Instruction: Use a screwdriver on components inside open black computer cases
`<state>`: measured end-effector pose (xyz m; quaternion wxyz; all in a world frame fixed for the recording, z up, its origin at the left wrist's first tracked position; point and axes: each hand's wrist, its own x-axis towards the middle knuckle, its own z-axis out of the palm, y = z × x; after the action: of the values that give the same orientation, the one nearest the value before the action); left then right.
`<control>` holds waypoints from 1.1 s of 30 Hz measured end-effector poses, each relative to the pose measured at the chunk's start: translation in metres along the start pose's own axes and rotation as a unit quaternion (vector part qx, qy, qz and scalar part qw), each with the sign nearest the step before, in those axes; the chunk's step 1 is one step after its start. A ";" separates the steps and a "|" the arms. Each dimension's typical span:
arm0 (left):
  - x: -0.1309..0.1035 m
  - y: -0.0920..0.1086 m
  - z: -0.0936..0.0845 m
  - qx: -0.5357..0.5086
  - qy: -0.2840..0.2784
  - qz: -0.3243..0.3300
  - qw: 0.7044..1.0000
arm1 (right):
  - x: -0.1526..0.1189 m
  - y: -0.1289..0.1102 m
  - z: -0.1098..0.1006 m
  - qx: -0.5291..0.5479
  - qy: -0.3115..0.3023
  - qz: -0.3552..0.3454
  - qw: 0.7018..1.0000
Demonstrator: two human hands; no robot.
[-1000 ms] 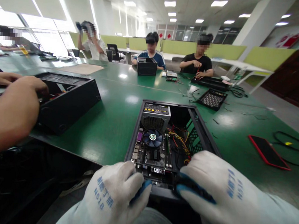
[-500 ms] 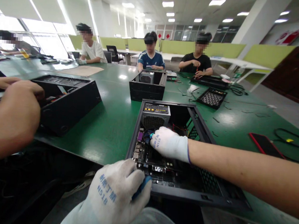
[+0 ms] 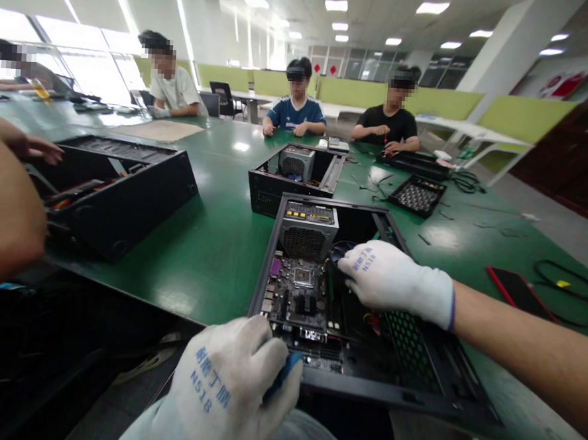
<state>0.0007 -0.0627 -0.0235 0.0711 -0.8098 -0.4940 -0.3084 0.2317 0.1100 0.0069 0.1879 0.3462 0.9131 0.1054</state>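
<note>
An open black computer case (image 3: 353, 385) lies in front of me, its motherboard (image 3: 289, 293) and power supply (image 3: 309, 231) showing. My right hand (image 3: 370, 274), in a white glove, is closed on a dark round cooling fan (image 3: 340, 251) just right of the bare processor socket (image 3: 304, 278). The fan is partly covered by my fingers. At the near left corner of the case, my left hand (image 3: 237, 376), also gloved, is closed around the frame edge; its fingertips are partly hidden.
Another open case (image 3: 291, 186) stands behind mine. At the left, a person's arm (image 3: 6, 196) reaches over a third case (image 3: 135, 204). A black tray (image 3: 418, 193), cables and a red-edged phone (image 3: 518, 293) lie to the right. Several people sit around the green table (image 3: 213, 241).
My right hand has moved right with the fan, uncovering the socket. The case behind has turned and shifted. The neighbouring person's hand has lifted and opened.
</note>
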 end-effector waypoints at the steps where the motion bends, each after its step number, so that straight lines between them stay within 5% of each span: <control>1: 0.000 0.000 0.000 0.001 0.000 0.000 1.000 | 0.002 0.005 0.001 -0.004 -0.006 0.014 1.000; 15: 0.000 0.000 0.001 0.021 -0.006 -0.002 1.000 | 0.048 0.029 0.002 -0.029 -0.028 0.076 0.996; 25: 0.021 0.001 -0.010 0.000 -0.102 -0.002 0.995 | 0.006 0.050 0.009 0.084 0.172 0.081 0.978; 33: 0.092 -0.002 0.013 0.011 -0.249 0.031 0.968 | -0.014 0.051 0.034 0.230 0.295 0.109 0.921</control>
<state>0.0343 0.0137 0.0180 -0.0361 -0.8752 -0.4739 -0.0896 0.2855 0.1400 -0.0034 -0.1880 0.4304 0.8828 0.0094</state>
